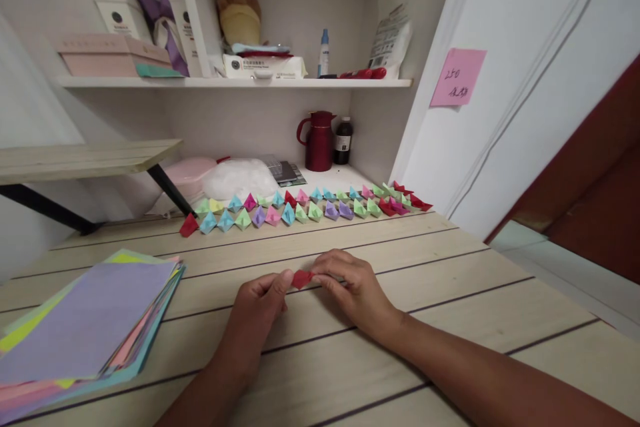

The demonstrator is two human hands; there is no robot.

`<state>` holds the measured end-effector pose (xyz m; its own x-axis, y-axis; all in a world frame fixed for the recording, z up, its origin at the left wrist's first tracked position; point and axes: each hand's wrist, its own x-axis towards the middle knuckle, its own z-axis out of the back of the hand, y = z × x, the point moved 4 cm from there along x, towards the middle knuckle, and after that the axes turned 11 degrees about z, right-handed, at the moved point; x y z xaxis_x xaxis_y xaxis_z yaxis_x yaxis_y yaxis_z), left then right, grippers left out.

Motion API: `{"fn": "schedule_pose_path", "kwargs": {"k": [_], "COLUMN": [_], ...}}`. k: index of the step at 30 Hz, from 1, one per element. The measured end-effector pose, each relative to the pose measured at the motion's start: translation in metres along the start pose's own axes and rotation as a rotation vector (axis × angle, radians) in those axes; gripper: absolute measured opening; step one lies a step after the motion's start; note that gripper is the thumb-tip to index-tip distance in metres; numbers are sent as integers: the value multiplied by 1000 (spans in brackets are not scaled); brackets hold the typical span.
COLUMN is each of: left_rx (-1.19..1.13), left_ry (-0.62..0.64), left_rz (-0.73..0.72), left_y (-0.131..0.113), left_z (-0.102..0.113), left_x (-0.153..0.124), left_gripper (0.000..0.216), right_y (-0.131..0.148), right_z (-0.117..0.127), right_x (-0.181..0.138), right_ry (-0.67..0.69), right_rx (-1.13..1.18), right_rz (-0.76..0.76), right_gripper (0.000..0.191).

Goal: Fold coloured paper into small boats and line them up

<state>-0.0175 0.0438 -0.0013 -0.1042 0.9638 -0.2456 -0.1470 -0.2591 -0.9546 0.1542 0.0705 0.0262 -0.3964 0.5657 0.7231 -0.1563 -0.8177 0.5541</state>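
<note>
A small folded piece of red paper (302,279) is held just above the slatted wooden table (425,260), between my two hands. My left hand (265,297) pinches its left end between thumb and fingers. On the other side, the fingertips of my right hand (350,283) grip the right end. Beyond my hands stand two rows of folded paper boats (273,215) in red, blue, green, purple and pink. Which fold the red piece has reached cannot be made out, as fingers cover both ends.
At the left lies a stack of coloured paper sheets (95,320), purple on top. A small raised wooden shelf (90,157) on black legs stands behind it. Further back are a dark red jug (319,141), a dark bottle (343,140) and a white plastic bag (240,179).
</note>
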Motion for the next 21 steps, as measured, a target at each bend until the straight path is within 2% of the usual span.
{"fn": "schedule_pose_path", "kwargs": {"k": [4, 9, 12, 16, 21], "left_rx": [-11, -75, -168, -295, -412], "left_ry": [-3, -1, 41, 103, 105], "left_rz": [8, 24, 26, 48, 103], "left_y": [-2, 3, 6, 6, -2], "left_z": [1, 4, 4, 0, 0], "left_x": [2, 6, 7, 6, 0], "left_gripper": [47, 43, 38, 32, 32], "right_y": [1, 1, 3, -1, -13], "right_z": [-1, -3, -5, -13, -27], "right_x": [0, -1, -2, -6, -11], "right_ry": [17, 4, -8, -32, -100], "right_rx": [-10, 85, 174, 390, 795], "right_rz": [5, -74, -132, -305, -553], "right_gripper": [14, 10, 13, 37, 71]}}
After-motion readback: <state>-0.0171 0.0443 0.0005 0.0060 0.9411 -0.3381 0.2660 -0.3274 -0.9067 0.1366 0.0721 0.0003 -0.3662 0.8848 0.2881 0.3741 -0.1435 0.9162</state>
